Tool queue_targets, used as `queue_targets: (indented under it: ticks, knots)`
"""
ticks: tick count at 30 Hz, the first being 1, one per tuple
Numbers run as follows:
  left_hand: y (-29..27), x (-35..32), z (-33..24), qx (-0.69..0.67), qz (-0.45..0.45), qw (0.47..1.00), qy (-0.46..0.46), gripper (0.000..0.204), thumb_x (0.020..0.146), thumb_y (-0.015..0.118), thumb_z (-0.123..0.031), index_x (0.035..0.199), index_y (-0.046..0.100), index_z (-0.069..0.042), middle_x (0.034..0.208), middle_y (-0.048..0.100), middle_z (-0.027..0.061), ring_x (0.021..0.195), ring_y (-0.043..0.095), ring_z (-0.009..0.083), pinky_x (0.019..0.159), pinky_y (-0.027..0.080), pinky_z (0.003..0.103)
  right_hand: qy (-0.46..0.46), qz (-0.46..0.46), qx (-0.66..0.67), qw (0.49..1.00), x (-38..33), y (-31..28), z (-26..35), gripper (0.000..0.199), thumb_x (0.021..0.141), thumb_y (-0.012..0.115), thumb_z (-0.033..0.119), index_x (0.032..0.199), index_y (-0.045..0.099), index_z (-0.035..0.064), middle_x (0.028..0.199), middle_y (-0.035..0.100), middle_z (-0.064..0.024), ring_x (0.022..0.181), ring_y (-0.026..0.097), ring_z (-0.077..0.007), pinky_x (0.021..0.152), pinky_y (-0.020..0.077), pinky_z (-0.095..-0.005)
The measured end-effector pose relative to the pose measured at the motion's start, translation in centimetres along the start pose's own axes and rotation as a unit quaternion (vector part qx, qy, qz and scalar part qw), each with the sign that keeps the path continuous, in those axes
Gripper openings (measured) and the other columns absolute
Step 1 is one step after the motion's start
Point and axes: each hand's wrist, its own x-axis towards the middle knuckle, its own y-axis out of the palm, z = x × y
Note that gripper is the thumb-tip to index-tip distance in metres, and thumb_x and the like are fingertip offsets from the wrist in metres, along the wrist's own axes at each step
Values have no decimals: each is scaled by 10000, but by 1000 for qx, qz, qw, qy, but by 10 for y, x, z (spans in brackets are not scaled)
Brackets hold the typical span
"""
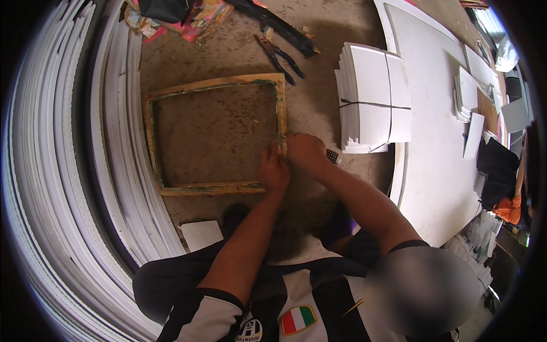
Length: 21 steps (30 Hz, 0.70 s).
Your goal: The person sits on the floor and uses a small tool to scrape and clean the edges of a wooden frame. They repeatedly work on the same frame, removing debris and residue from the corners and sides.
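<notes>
Head view: your L hand point(274, 171) grips the wooden frame point(213, 84) flat on the floor point(316, 108), prob. for steadiness; R hand point(307, 153) curled at its outer edge, can't tell if gripping.

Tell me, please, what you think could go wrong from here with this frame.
The left hand and right hand are close together at the right side of the frame, so a slip by one might hurt the other. The frame's finish looks patchy and worn, so its surface could leave splinters in bare skin.
</notes>
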Motion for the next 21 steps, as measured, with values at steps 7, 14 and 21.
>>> queue_targets:
  ticks: [7, 14, 21]
  knots:
    - [6, -2, -5, -13, -25, 1000, 4, 370, 1008, 571, -163, 1366, 640, -100, 1223, 615, 166, 1010, 663, 396, 826, 557, 482, -26, 80, 218, 972, 34, 26, -46, 276, 1007, 575, 263, 941, 675, 15, 785, 668, -185, 668, 672, -318, 593, 527, -467]
    - [0, -1, -4, -10, -12, 1000, 1, 370, 1010, 571, -179, 1360, 638, -78, 1199, 619, 152, 1001, 663, 387, 820, 555, 475, 245, 278, 641, 672, 33, 17, -45, 229, 1055, 506, 264, 899, 549, 101, 625, 370, 32, 491, 325, -126, 460, 295, -312]
    - [0, 1, -6, -36, -1, 999, -11, 352, 1044, 540, -212, 1340, 653, -58, 1191, 631, 179, 1020, 654, 402, 852, 546, 480, 137, 139, 471, 860, 16, 3, -46, 294, 1032, 513, 275, 934, 646, 31, 732, 624, -123, 654, 633, -302, 598, 505, -474]
